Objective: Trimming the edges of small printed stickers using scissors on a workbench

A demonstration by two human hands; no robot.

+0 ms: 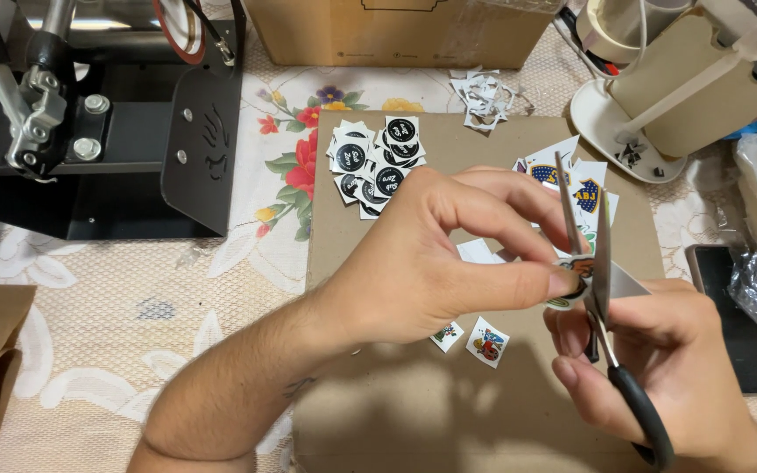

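The left hand (431, 263) pinches a small printed sticker sheet (571, 285) between thumb and fingertips, fingers drawn narrow around its edge. The right hand (668, 368) grips a pair of scissors (602, 289) by the black handles, its fingers closed through them; the blades stand parted, pointing up and away from the hand, with the sticker sheet sitting between them just at the left fingertips. Both hands hover over a brown cardboard sheet (378, 412) lying on a flowered tablecloth (133, 298). Just below the left hand lie two small cut-out stickers (475, 339). Beyond the left hand, further from the person, sits a heap of round black-and-white stickers (378, 166), and past the scissor tips lies another small pile of coloured stickers (571, 180). Paper scraps (484, 96) lie past the cardboard's far edge. Far out to the left of the left hand stands a black metal press (133, 131); to the right of the right hand lies a dark phone (746, 324), and beyond it a white stand (650, 96)
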